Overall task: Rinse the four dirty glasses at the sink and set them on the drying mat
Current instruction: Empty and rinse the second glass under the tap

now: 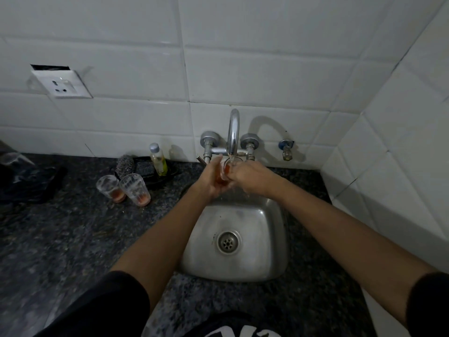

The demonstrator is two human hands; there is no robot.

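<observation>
Dim light falls on a wall of large white glossy tiles (243,69) behind a dark speckled granite countertop (60,239). Left of the chrome tap (233,132), a white wall socket (63,84) hangs loose; right of it, a tiled side wall (401,142) meets the corner.

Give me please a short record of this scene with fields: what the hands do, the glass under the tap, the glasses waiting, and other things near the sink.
hands: left hand and right hand both hold one glass
glass in hands: under the tap, over the sink, reddish liquid inside
waiting glasses: two dirty glasses on the counter, left of the sink, reddish residue
nearby: small bottle, scrubber, wall socket
drying mat: cannot tell
</observation>
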